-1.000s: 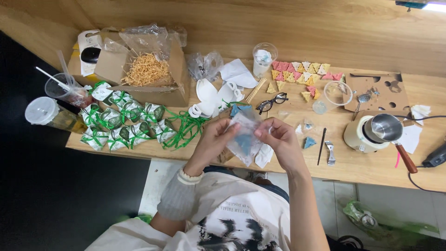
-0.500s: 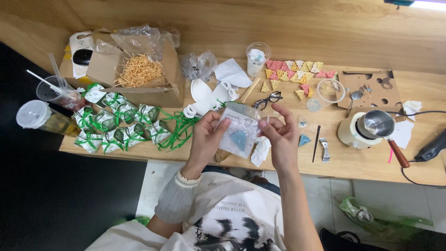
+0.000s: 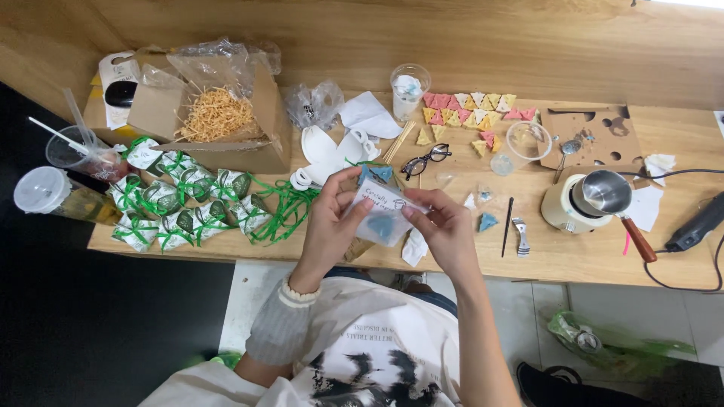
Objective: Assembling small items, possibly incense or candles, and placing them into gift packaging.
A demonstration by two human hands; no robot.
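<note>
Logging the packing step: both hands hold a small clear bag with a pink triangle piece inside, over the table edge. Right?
Not quite. The head view shows the piece inside the small clear bag is blue, not pink. The left hand and right hand do hold it over the table edge.

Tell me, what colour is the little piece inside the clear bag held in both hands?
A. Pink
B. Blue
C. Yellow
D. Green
B: a blue piece shows through the small clear bag, which the left hand and the right hand pinch from either side above the table edge.
</note>
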